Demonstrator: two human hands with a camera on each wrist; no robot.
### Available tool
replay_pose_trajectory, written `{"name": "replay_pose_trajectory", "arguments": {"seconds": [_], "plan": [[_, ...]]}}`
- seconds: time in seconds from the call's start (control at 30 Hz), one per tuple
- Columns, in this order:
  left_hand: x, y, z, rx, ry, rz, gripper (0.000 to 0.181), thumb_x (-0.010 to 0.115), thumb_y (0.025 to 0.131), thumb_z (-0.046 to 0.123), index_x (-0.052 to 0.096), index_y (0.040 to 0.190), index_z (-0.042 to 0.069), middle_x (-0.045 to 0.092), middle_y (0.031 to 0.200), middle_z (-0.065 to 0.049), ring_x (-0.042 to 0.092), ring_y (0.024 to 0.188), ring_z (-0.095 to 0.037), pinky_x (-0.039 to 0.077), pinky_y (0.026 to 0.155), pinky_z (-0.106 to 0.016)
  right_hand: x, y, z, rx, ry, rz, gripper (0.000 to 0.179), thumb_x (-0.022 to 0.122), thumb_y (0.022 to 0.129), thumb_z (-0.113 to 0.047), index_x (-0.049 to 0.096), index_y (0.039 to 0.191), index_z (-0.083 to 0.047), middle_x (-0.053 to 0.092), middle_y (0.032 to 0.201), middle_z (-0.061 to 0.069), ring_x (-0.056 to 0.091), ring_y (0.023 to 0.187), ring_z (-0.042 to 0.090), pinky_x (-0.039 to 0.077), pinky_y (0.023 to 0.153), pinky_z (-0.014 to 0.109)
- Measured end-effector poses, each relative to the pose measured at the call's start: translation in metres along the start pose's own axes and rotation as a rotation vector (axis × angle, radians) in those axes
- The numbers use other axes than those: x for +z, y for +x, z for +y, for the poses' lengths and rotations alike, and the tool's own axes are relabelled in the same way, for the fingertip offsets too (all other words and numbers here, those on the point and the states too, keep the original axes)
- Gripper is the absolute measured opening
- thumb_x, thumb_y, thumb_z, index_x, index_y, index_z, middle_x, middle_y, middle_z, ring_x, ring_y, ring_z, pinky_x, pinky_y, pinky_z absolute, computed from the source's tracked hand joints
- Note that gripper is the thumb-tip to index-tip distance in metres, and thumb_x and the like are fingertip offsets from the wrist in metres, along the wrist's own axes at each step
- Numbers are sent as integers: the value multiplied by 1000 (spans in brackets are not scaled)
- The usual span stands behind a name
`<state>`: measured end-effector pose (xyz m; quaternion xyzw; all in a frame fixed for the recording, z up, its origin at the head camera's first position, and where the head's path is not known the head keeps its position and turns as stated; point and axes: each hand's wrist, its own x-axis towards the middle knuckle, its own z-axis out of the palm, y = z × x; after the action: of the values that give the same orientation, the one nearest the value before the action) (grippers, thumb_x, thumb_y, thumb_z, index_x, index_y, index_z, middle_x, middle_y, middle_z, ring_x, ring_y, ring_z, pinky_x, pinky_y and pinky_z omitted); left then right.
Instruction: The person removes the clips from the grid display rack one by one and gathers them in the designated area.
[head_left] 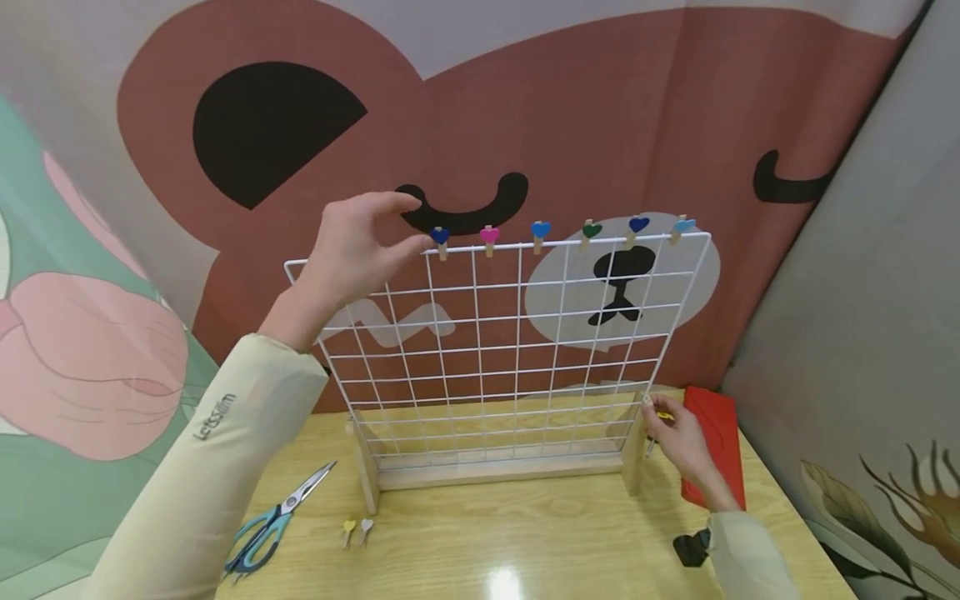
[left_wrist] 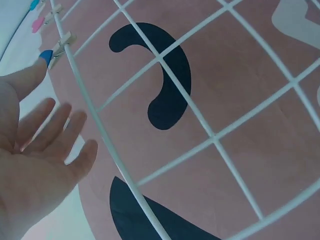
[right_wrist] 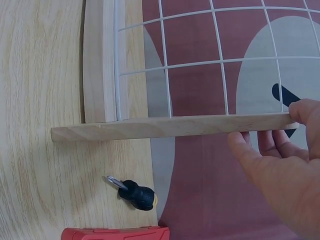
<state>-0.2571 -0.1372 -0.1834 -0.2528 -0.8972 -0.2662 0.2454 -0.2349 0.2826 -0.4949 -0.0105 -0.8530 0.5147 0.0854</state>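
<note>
A white wire grid (head_left: pixel 517 344) stands in a wooden stand (head_left: pixel 480 473). Along its top wire sit several small wooden clothespins with hearts, among them a pink one (head_left: pixel 490 236) and a green one (head_left: pixel 592 230). My left hand (head_left: pixel 356 246) is at the top left, fingers spread, its thumb tip by the leftmost dark blue heart clothespin (head_left: pixel 441 240); in the left wrist view the thumb (left_wrist: pixel 30 80) meets that heart's edge. Lower right, my right hand (head_left: pixel 678 437) grips the upper end of the stand's right wooden upright (right_wrist: pixel 175 127) between thumb and fingers.
Scissors with teal handles (head_left: pixel 273 521) lie at the left front. Beside them are a yellow heart clothespin (head_left: pixel 348 531) and a pale one (head_left: pixel 366 530). A stubby screwdriver (right_wrist: pixel 137 194) and a red case (head_left: pixel 716 450) lie right of the stand. A black object (head_left: pixel 690 549) is near the right sleeve.
</note>
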Motion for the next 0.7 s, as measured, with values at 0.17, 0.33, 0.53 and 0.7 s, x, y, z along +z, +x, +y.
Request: {"name": "replay_pose_trajectory", "arguments": {"seconds": [0.17, 0.33, 0.53, 0.7], "plan": [[2, 12, 6, -45, -18, -131, 46, 68, 90, 25, 58, 132, 7, 60, 129, -9, 54, 120, -23, 41, 100, -41, -1, 0, 0, 2, -5, -12, 47, 47, 102, -29, 45, 131, 9, 51, 124, 30, 60, 103, 43, 54, 80, 40], [6, 16, 11, -43, -37, -183, 38, 64, 93, 22, 60, 127, 6, 67, 115, -9, 60, 108, -21, 45, 94, -39, 1, 0, -1, -1, -7, 0, 47, 47, 102, -28, 46, 130, 9, 52, 123, 30, 61, 102, 41, 55, 79, 36], [8, 16, 11, -27, -65, -152, 19, 65, 92, 19, 70, 106, 7, 72, 88, -4, 66, 86, -17, 46, 83, -36, 2, 1, -3, -11, 1, 2, 45, 47, 102, -26, 46, 130, 10, 52, 122, 30, 60, 104, 41, 55, 78, 31], [8, 15, 10, -50, -105, -152, 16, 65, 92, 19, 70, 102, 8, 71, 87, -4, 68, 81, -17, 47, 80, -35, 2, 0, -3, -9, 16, -5, 45, 47, 102, -24, 44, 130, 11, 51, 123, 31, 59, 105, 43, 54, 77, 27]]}}
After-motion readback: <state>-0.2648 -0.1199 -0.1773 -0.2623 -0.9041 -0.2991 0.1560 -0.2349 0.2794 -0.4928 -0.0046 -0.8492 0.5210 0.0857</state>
